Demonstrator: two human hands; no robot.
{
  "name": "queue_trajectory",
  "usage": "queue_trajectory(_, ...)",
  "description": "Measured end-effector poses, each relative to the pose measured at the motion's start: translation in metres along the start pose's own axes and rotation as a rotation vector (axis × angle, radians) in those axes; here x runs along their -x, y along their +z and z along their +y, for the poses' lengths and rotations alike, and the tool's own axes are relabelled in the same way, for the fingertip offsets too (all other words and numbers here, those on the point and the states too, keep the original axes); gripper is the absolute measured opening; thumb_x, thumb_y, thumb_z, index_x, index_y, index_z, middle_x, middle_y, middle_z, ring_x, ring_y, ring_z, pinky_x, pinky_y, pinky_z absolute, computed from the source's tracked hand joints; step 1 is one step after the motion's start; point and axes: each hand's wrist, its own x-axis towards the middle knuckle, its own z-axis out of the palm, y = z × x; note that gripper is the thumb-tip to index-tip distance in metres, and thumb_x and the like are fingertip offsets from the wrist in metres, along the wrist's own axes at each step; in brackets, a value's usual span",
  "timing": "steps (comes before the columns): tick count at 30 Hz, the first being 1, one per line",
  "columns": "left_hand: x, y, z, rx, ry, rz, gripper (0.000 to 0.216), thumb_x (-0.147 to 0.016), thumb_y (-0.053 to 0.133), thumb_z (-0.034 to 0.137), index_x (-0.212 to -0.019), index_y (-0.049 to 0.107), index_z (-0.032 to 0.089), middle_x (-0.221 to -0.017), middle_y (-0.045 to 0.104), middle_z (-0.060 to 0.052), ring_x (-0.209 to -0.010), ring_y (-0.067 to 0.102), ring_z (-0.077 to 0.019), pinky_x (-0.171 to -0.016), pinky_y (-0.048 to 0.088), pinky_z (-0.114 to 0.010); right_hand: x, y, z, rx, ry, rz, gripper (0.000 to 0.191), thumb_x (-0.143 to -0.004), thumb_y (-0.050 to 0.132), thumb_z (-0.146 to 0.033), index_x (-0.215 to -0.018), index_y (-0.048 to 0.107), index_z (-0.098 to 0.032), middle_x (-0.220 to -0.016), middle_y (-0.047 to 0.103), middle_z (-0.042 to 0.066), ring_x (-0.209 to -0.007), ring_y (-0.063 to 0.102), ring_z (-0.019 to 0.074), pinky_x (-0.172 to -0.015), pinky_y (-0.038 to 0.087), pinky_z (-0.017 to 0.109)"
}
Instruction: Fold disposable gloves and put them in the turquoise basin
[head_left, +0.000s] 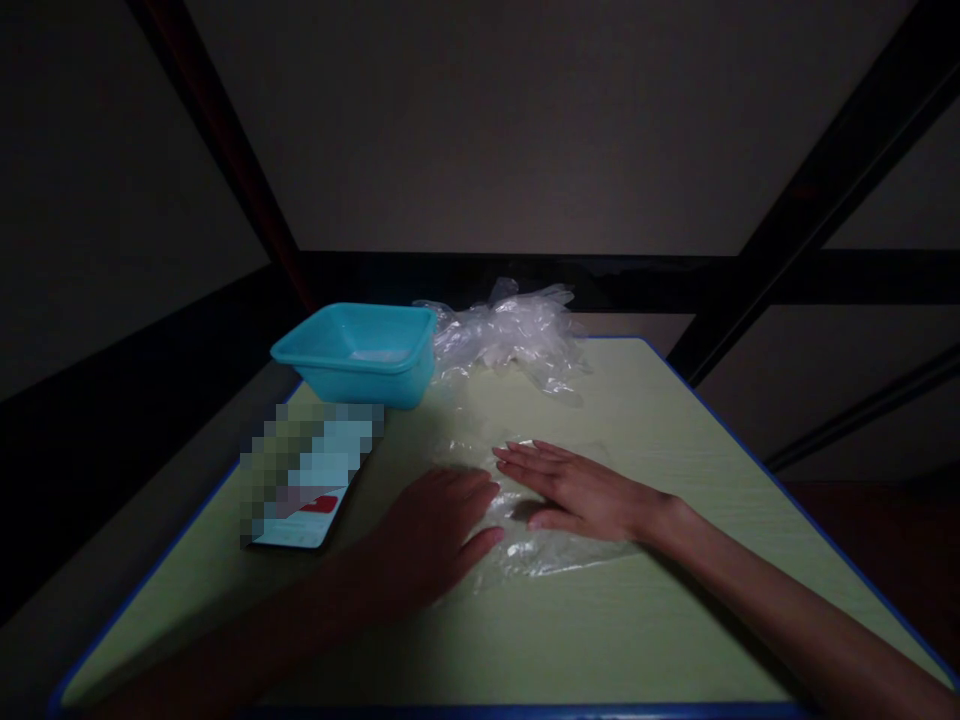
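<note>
A thin piece of clear plastic (536,555) lies on the table under both hands; whether it is a disposable glove or a bag I cannot tell. My right hand (574,490) rests flat on its right part, fingers stretched out to the left and thumb apart. On the left side, my left hand (442,525) is laid palm down at the plastic's edge, its fingers slightly bent and the thumb spread away. Neither hand grips anything. Behind them sits a crumpled heap of clear plastic (510,335) with finger-like tips, resembling disposable gloves.
A blue plastic basin (360,385) stands at the back left, beside the heap. In front of it lies a phone (300,525) with a lit, partly blurred screen. The pale green table (675,620) has a blue edge, and a wall rises behind it.
</note>
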Motion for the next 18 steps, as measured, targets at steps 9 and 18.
queue_trajectory(9,-0.069,-0.002,-0.062,-0.023,-0.150,-0.009,0.036,-0.079,0.060,0.022,-0.113,0.052,0.012,-0.119,0.056,-0.013,-0.111,0.052,-0.0249,-0.093,0.041,-0.038,0.006,0.003,-0.002,-0.053,-0.007,0.089,0.064,-0.092,0.032,-0.052,-0.137,0.037,-0.007,-0.143,0.037,0.016,-0.134,0.029,0.0229,-0.111,0.025,0.043)
queue_trajectory(18,-0.100,-0.010,-0.069,0.047,-0.051,-0.075,0.015,-0.080,0.047,0.017,-0.079,0.061,0.010,-0.066,0.055,0.009,-0.065,0.055,-0.0061,-0.059,0.038,-0.012,0.003,0.006,-0.005,0.018,0.039,0.064,0.066,-0.091,0.032,-0.053,-0.136,0.039,-0.005,-0.145,0.032,0.018,-0.135,0.026,0.0263,-0.111,0.023,0.045)
